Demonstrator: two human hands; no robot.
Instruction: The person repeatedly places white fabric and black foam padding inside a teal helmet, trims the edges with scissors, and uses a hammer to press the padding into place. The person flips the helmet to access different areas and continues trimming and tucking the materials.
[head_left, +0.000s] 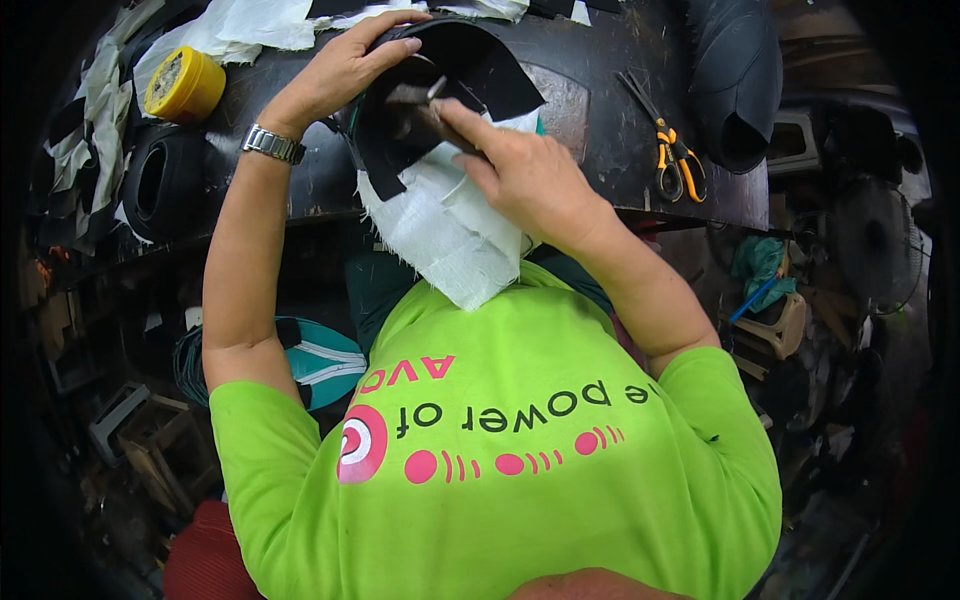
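My left hand [345, 68] grips the upper edge of a curved black leather-like piece [490, 75], thumb on its inner face and fingers over the rim. My right hand [540, 180] is wrapped round the handle of a hammer [425, 115]; its head, partly blurred, lies over the inside of the black piece. Frayed white cloth [440, 235] hangs below the piece, over the table edge and onto my lap. What supports the piece from beneath is mostly hidden.
On the dark worktable [325, 170] stand a yellow tub [185, 85] and a black shoe-like form [155, 185] at left. Scissors [675, 160] with orange and black handles lie at right, near a tall black boot-like form [735, 80]. A fan [878, 240] stands beyond the right end.
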